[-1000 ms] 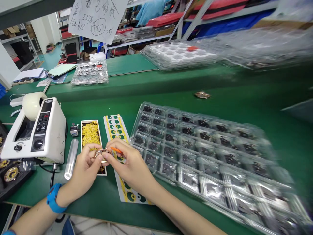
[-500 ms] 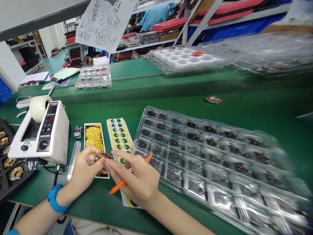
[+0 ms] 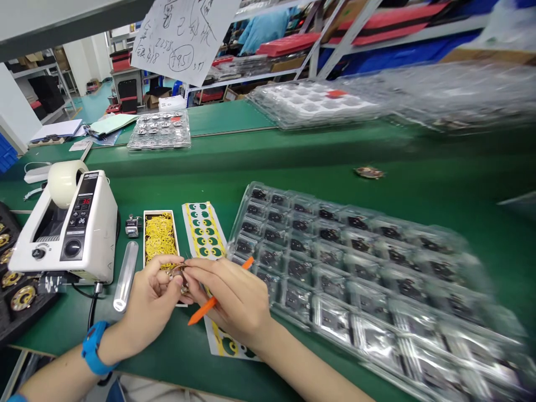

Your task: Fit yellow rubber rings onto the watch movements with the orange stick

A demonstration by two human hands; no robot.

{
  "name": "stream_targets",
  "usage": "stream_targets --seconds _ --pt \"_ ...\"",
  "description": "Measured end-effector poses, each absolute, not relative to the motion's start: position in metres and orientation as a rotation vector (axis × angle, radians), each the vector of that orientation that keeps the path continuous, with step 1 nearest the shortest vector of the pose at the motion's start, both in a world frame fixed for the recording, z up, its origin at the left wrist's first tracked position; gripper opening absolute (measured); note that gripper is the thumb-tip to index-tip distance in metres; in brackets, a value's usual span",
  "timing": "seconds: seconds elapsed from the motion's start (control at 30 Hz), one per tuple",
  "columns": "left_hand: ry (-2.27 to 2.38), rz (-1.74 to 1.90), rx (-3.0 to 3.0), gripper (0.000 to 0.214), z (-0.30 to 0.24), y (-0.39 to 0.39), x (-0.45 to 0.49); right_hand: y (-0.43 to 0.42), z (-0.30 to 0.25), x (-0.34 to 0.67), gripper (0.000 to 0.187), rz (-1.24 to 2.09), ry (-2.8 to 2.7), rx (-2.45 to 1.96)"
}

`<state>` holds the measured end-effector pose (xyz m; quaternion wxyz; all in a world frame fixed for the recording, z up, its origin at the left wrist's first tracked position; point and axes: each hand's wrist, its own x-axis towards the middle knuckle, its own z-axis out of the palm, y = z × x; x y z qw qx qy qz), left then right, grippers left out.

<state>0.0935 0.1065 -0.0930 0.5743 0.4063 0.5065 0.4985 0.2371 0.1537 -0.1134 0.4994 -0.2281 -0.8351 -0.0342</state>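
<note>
My left hand point(image 3: 153, 301) is closed around a small round metal part point(image 3: 178, 273), held above the near end of a box of yellow rings point(image 3: 159, 237). My right hand point(image 3: 234, 298) pinches at the same part with thumb and forefinger while an orange tweezer-like tool point(image 3: 218, 298) lies gripped across its fingers. Beneath both hands lies a strip of green and yellow stickers point(image 3: 204, 229). A blue band point(image 3: 92, 346) sits on my left wrist.
A white tape dispenser point(image 3: 67, 229) stands at the left, with a clear tube point(image 3: 124, 274) and a small counter point(image 3: 132, 226) beside it. A large clear blister tray of dark parts point(image 3: 355, 268) fills the right. More trays point(image 3: 159, 131) lie on the raised green belt behind.
The orange tool swung from pointing at the part to lying across my right fingers. Both hands stayed together on the small part, shifting slightly.
</note>
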Motion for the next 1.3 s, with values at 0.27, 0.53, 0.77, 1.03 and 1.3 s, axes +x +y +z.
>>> stream_targets --seconds 0.27,0.53,0.77,1.03,1.3 --pt "1.278 1.172 1.101 0.029 -0.101 0.103 0.092 0.152 -0.112 0.237 0.016 -0.132 -2.029 -0.569" --pt "1.242 1.210 1.085 0.035 -0.100 0.104 0.095 0.150 -0.117 0.233 0.012 -0.227 -2.006 -0.592" --pt "1.238 1.196 1.023 0.032 -0.099 0.107 0.092 0.149 -0.115 0.227 0.014 -0.019 -1.973 -0.664" --pt "1.205 1.227 0.814 0.038 -0.090 0.118 0.089 0.151 -0.104 0.243 0.005 0.514 -1.889 -0.803" --pt "1.193 1.109 0.861 0.027 -0.085 0.117 0.084 0.156 -0.098 0.250 0.023 1.046 -2.112 -0.704"
